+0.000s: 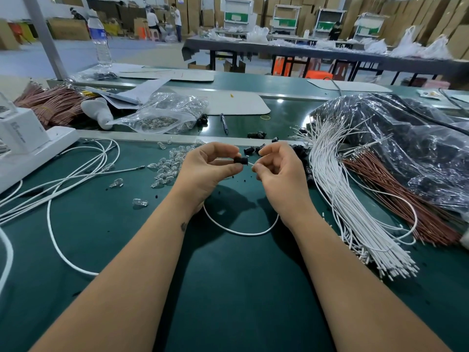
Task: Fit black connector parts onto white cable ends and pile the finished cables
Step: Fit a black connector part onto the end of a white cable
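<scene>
Connector [240, 160] pinched in left hand [206, 166] fingertips; right hand [278, 168] pinches white cable [241, 232] end just beside it. Cable loops down onto desk [228, 288].

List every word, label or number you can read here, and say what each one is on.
None can be read for certain.
Water bottle: blue label, print too blurred.
White device: grey lettering on its side, too small to read.
Blue signs on the back wall: too small.
</scene>
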Tool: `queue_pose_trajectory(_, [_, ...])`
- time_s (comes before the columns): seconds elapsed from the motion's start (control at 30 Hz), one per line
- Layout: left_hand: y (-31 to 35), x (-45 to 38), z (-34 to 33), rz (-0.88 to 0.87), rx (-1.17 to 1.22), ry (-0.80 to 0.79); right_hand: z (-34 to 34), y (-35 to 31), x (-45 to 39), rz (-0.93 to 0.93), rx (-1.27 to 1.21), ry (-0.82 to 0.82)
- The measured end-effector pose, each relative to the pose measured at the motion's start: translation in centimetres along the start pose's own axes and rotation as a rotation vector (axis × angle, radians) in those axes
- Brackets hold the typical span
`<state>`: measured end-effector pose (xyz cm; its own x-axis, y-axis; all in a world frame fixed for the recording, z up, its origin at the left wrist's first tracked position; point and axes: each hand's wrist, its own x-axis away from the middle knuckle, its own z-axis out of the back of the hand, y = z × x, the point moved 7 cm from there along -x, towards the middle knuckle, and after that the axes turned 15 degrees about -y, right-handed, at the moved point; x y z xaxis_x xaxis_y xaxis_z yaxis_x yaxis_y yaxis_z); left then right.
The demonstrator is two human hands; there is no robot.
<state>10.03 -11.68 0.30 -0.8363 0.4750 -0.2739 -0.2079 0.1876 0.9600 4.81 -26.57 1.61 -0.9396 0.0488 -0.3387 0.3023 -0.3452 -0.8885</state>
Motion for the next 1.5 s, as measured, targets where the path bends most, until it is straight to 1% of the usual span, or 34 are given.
queue_pose_trajectory(0.13, [0.3, 0.1, -0.1, -0.031, -0.004, -0.025, 0.3, 0.2, 0.1, -0.023, 0.027, 0.041])
queue_pose_trajectory(0.27, [0.1, 0.2, -0.1, 0.018, 0.018, -0.03, 0.7, -0.4, 0.3, 0.022, 0.016, 0.089])
queue_pose_trajectory(0.37, [0.0, 0.2, -0.1, 0.031, 0.052, -0.046, 0.5, -1.2, 0.5, 0.068, 0.06, 0.069])
queue_pose_trajectory(0.5, [0.3, 0.2, -0.1, -0.012, 0.033, -0.064, 0.3, -1.5, 0.6, 0.069, 0.123, 0.041])
queue_pose_trajectory(0.63, [0.3, 0.3, -0.1, -0.026, 0.04, -0.085, 0.2, -1.3, 0.6, 0.059, 0.098, 0.033])
queue_pose_trajectory(0.77, [0.2, 0.3, 0.0, -0.03, 0.016, -0.067, -0.1, -1.5, 0.6, 0.072, 0.104, -0.004])
queue_pose_trajectory(0.9, [0.3, 0.3, 0.3, -0.021, -0.008, -0.018, -0.3, -1.1, 0.6, 0.046, 0.077, -0.004])
queue_pose_trajectory(1.0, [0.3, 0.3, 0.4, -0.017, -0.039, 0.005, -0.5, -0.8, 0.5, 0.014, 0.139, -0.027])
queue_pose_trajectory(1.17, [0.2, 0.4, 0.2, -0.002, -0.025, 0.002, -0.1, -1.4, 0.6, 0.055, 0.223, 0.0])
queue_pose_trajectory(1.23, [0.1, 0.4, 0.1, 0.003, -0.023, 0.0, -0.3, -1.5, 0.6, 0.066, 0.249, -0.015])
queue_pose_trajectory(1.37, [0.4, 0.4, 0.1, -0.018, -0.051, -0.012, -0.9, -0.9, 0.4, 0.017, 0.253, -0.064])
queue_pose_trajectory(1.5, [0.5, 0.4, 0.3, -0.018, -0.05, -0.02, -1.3, -0.7, 0.5, 0.015, 0.273, -0.084])
